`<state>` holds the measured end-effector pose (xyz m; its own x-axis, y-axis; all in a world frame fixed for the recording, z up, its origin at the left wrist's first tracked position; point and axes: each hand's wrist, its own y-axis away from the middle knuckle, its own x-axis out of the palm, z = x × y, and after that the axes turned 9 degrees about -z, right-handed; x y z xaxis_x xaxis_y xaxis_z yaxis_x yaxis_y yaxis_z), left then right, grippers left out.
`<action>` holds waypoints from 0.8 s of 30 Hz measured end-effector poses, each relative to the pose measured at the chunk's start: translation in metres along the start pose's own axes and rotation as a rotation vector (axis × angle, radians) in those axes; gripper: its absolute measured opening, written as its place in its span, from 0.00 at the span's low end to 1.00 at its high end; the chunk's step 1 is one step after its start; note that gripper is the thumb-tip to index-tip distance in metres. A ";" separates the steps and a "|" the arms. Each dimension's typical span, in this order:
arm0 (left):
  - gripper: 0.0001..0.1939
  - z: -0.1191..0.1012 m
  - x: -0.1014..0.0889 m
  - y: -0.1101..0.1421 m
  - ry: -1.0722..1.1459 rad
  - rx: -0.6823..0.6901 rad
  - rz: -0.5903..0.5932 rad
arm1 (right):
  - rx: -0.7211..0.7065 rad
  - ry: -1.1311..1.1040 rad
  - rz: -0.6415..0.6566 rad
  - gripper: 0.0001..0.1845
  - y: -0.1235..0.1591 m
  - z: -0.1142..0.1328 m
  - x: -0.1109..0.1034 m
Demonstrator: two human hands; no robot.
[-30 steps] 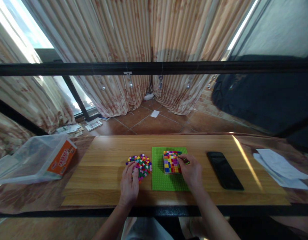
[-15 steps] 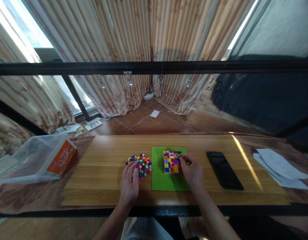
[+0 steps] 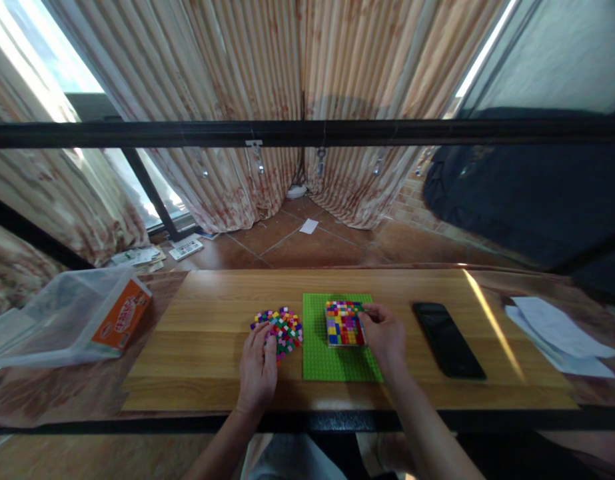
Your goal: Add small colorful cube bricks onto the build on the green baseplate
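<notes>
A pile of tiny multicoloured building bricks (image 3: 290, 328) lies on the wooden board. My left hand (image 3: 258, 363) rests on the pile's near left side, fingers stretched out and thumb apart. To the right, a square block built of coloured bricks (image 3: 343, 325) stands on a green studded baseplate (image 3: 314, 363). My right hand (image 3: 387, 337) is at the block's upper right edge, thumb and fingers pinched together. Whatever is between those fingertips is too small and covered to make out. The far rows of the block carry smaller mixed-colour pieces than its near part.
A black phone (image 3: 448, 340) lies right of the baseplate. White papers (image 3: 562, 337) are at the far right. On the left a clear plastic box (image 3: 62, 320) with an orange label lies on its side. A dark metal bar (image 3: 307, 133) crosses beyond the wooden board (image 3: 202, 340).
My right hand's fingers have shifted slightly at the block's right edge and drawn closer together. My left hand stays on the brick pile.
</notes>
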<state>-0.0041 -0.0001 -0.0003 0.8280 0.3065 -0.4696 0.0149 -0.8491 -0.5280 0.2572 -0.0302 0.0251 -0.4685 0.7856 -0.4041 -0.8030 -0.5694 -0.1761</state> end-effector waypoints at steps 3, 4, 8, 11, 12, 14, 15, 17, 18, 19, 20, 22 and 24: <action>0.16 0.000 0.000 0.000 -0.003 -0.010 0.006 | 0.030 0.034 0.007 0.18 -0.003 0.002 0.000; 0.16 0.000 0.000 0.000 0.000 -0.011 0.007 | 0.039 0.038 0.010 0.18 -0.004 0.002 0.001; 0.16 -0.001 0.000 -0.001 0.013 -0.017 0.003 | 0.079 -0.043 0.041 0.20 -0.007 -0.001 0.002; 0.16 -0.002 -0.001 -0.001 0.016 -0.028 0.002 | 0.100 -0.167 0.037 0.22 -0.003 -0.006 0.001; 0.16 -0.002 -0.001 -0.002 0.015 -0.033 0.004 | 0.101 -0.196 0.024 0.22 0.000 -0.006 0.000; 0.16 -0.003 -0.001 -0.002 0.010 -0.040 0.008 | 0.080 -0.204 -0.019 0.21 0.008 -0.004 -0.003; 0.16 -0.003 -0.002 -0.002 0.008 -0.043 0.011 | 0.052 -0.188 -0.039 0.20 0.013 -0.001 -0.005; 0.16 -0.004 -0.002 -0.003 0.008 -0.045 0.016 | -0.045 -0.143 -0.040 0.17 0.024 0.009 -0.008; 0.16 -0.004 -0.002 -0.003 0.009 -0.047 0.017 | -0.105 -0.128 -0.016 0.16 0.030 0.016 -0.008; 0.16 -0.004 -0.002 -0.003 0.009 -0.049 0.017 | -0.177 -0.114 0.046 0.14 0.037 0.023 -0.008; 0.16 -0.004 -0.002 -0.003 0.008 -0.052 0.017 | -0.255 -0.086 0.108 0.13 0.043 0.030 -0.006; 0.16 -0.004 -0.001 -0.003 0.006 -0.055 0.018 | -0.419 -0.005 0.197 0.11 0.055 0.042 -0.001; 0.16 -0.004 -0.001 -0.002 0.011 -0.052 0.022 | -0.551 0.105 0.272 0.10 0.066 0.052 0.005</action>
<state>-0.0025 0.0001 0.0040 0.8345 0.2831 -0.4727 0.0253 -0.8768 -0.4803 0.1829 -0.0508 0.0580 -0.5683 0.5826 -0.5811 -0.3389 -0.8092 -0.4799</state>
